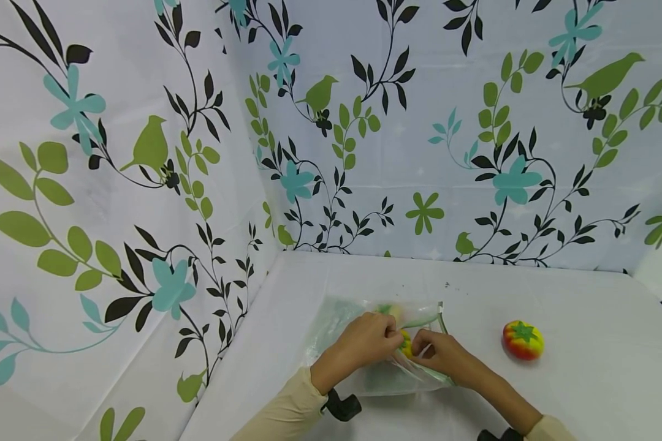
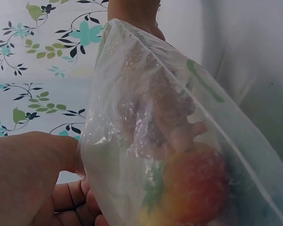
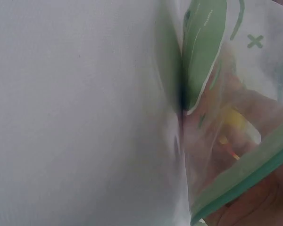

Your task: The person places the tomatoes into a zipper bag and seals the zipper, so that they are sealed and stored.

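Observation:
A clear zip bag (image 1: 386, 383) with green markings lies on the white table, its green-edged mouth toward the right. My left hand (image 1: 369, 335) grips the bag's film from the left with curled fingers. From the right, my right hand (image 1: 444, 354) pinches the bag near its mouth, thumb and finger bent into a ring. Between the hands shows a yellow part of a toy vegetable (image 1: 406, 344). Through the film in the left wrist view, a red and yellow toy tomato (image 2: 195, 183) sits close below the right hand's fingertips. The green zip strip (image 3: 245, 181) crosses the right hand in its wrist view.
Another toy tomato (image 1: 523, 340), red and yellow with a green top, rests on the table (image 1: 585, 367) right of the bag. A pale green piece (image 1: 388, 310) shows at the bag's far side. Patterned cloth (image 1: 353, 153) rises behind and at left.

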The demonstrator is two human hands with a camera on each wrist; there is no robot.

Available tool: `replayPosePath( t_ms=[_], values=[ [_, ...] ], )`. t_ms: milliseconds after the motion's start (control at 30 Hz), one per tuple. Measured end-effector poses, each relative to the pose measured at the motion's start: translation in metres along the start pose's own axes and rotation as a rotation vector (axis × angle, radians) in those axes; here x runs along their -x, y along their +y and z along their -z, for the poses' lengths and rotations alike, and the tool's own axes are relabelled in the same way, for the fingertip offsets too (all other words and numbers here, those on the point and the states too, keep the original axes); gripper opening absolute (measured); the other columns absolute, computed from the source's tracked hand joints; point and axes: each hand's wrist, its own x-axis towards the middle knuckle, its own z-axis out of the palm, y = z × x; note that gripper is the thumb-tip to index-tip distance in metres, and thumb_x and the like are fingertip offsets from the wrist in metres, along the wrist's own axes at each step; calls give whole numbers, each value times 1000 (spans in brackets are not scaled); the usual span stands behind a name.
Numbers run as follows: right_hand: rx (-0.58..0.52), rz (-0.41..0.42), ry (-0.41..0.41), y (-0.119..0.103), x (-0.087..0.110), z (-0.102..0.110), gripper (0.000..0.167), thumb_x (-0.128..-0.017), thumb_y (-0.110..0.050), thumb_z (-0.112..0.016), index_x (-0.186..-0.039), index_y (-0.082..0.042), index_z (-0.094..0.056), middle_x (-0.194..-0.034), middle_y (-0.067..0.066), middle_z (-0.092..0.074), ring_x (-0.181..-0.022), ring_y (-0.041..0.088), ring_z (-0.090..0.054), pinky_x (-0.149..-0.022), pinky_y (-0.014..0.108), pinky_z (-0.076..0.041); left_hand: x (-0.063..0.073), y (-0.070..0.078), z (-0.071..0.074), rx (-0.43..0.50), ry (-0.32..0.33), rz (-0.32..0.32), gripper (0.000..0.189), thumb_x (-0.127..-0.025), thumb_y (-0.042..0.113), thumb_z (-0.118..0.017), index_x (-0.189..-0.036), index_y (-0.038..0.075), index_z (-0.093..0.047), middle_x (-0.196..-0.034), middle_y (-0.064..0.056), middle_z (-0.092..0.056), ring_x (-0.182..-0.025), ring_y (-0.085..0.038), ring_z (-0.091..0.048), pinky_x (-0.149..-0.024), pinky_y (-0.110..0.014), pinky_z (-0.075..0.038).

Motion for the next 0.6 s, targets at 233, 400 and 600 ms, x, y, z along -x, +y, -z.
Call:
replayPosePath(
  t_ms=[233, 400, 600],
  values=[
    [-15, 60, 0, -2, -6, -6, 12, -96, -12, -77, -98, -6, -66, -101, 3, -71, -91, 11, -68, -81, 24, -57, -1, 1, 1, 11, 6, -4, 38, -93, 16, -60, -62, 20, -37, -55, 11, -29, -49, -3, -24, -48, -21, -23],
    [-18, 97, 1, 0, -10, -10, 9, -98, -13, -75, -97, -6, -69, -102, 2, -72, -93, 9, -70, -84, 24, -58, -1, 0, 0, 6, 2, -7, 37, -92, 17, -59, -63, 20, -36, -57, 11, -27, -49, -3, -22, -48, -22, -21],
    [-63, 131, -49, 1, -12, -14, 17, -100, -11, -72, -111, 2, -72, -106, 7, -75, -97, 14, -72, -87, 27, -59, -1, 1, 0, 7, 2, -13, 37, -92, 15, -59, -64, 20, -35, -57, 11, -25, -51, -4, -18, -49, -22, -20]
  ],
)
